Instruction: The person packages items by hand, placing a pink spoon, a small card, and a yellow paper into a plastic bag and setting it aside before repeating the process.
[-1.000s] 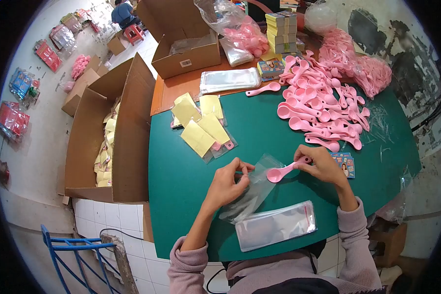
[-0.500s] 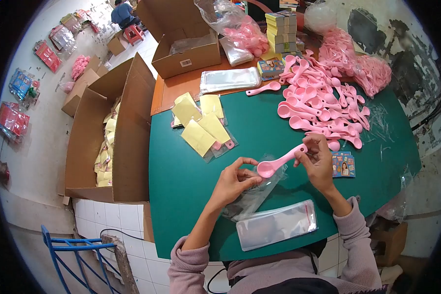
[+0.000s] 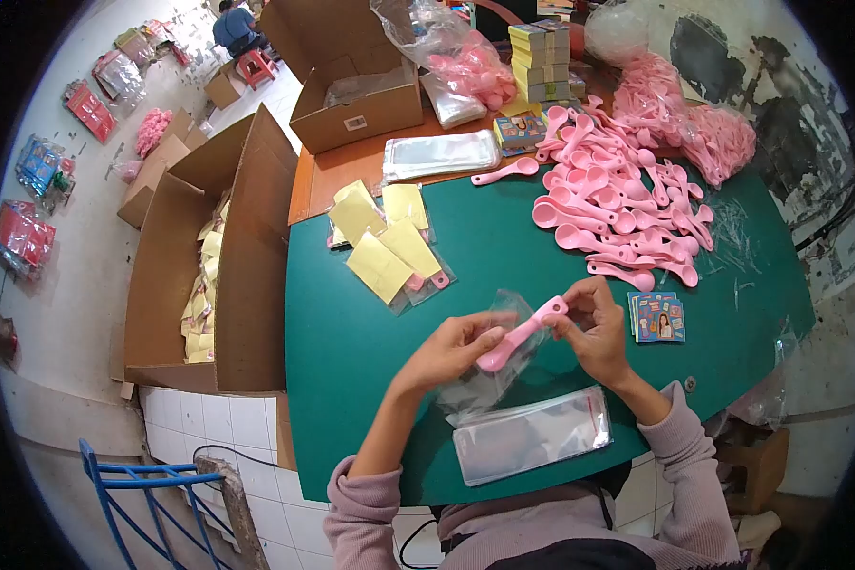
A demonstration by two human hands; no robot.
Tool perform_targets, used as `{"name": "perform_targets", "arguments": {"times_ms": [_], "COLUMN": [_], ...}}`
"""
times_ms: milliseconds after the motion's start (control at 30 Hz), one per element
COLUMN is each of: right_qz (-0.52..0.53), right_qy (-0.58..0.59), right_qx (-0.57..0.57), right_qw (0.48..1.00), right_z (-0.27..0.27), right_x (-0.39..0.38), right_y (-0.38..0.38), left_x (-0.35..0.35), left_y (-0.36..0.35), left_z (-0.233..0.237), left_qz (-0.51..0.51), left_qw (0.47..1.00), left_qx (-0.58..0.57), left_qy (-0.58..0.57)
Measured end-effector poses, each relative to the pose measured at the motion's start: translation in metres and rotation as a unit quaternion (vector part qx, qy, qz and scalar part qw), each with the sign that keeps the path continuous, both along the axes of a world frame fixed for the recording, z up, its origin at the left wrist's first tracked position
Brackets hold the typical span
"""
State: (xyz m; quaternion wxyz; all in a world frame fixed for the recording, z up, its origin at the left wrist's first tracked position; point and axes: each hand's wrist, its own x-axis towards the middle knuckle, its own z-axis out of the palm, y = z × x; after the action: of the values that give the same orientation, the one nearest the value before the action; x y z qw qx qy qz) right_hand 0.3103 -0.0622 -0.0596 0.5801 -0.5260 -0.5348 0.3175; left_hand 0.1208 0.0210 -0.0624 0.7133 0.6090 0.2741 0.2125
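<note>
Over the bench (image 3: 351,380), we pinch the pink spoon (image 3: 519,336) by its handle end (image 3: 553,307) in our right grip (image 3: 594,334), likely leaving the bowl (image 3: 491,361) free, while our left grip (image 3: 446,351) is closed on the clear bag (image 3: 486,391) beside it, seemingly to steady the film.

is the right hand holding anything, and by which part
Yes: the right hand holds a pink plastic spoon near the end of its handle.
</note>
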Motion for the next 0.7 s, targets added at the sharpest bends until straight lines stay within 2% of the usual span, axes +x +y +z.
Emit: {"name": "perform_targets", "arguments": {"times_ms": [67, 167, 233, 300, 333, 367, 433, 467, 533, 600, 667, 700], "right_qz": [-0.012, -0.003, 0.013, 0.085, 0.137, 0.131, 0.195, 0.215, 0.115, -0.048, -0.256, -0.295], "right_qy": [0.016, 0.064, 0.093, -0.051, -0.018, -0.02, -0.173, -0.207, -0.315, -0.338, -0.385, -0.431], "right_qx": [0.01, 0.031, 0.04, 0.077, 0.025, 0.023, 0.064, 0.031, -0.013, -0.163, -0.283, -0.286], "right_qw": [1.0, 0.997, 0.995, 0.992, 0.99, 0.991, 0.963, 0.954, 0.942, 0.926, 0.84, 0.803], "right_z": [-0.002, -0.001, -0.001, -0.003, 0.005, 0.006, 0.01, 0.014, 0.034, 0.04, 0.03, 0.013], "right_x": [-0.001, -0.005, -0.005, -0.002, -0.005, -0.006, -0.002, 0.009, 0.039, 0.079, 0.11, 0.121], "right_y": [0.0, -0.001, -0.002, 0.0, -0.004, -0.004, -0.001, -0.003, -0.011, -0.035, -0.058, -0.073], "left_x": [-0.012, -0.011, -0.01, -0.01, -0.011, -0.01, -0.008, -0.007, -0.008, -0.011, -0.012, -0.012], "left_y": [0.013, 0.01, 0.009, 0.009, 0.009, 0.009, 0.006, 0.006, 0.006, 0.005, 0.007, 0.008], "left_z": [-0.007, 0.0, 0.005, 0.007, 0.007, 0.007, 0.005, 0.005, 0.014, 0.016, 0.012, 0.015], "left_qz": [-0.117, -0.073, -0.081, -0.093, -0.089, -0.085, -0.084, -0.077, -0.059, -0.03, 0.005, 0.01], "left_qw": [0.989, 0.995, 0.996, 0.995, 0.995, 0.995, 0.995, 0.996, 0.998, 0.999, 0.999, 0.999], "left_qx": [0.016, -0.019, -0.015, -0.012, 0.0, 0.013, 0.015, 0.019, -0.005, -0.031, -0.021, -0.02], "left_qy": [0.091, 0.068, 0.044, 0.021, 0.039, 0.056, 0.041, 0.029, 0.022, 0.017, -0.047, -0.05]}}
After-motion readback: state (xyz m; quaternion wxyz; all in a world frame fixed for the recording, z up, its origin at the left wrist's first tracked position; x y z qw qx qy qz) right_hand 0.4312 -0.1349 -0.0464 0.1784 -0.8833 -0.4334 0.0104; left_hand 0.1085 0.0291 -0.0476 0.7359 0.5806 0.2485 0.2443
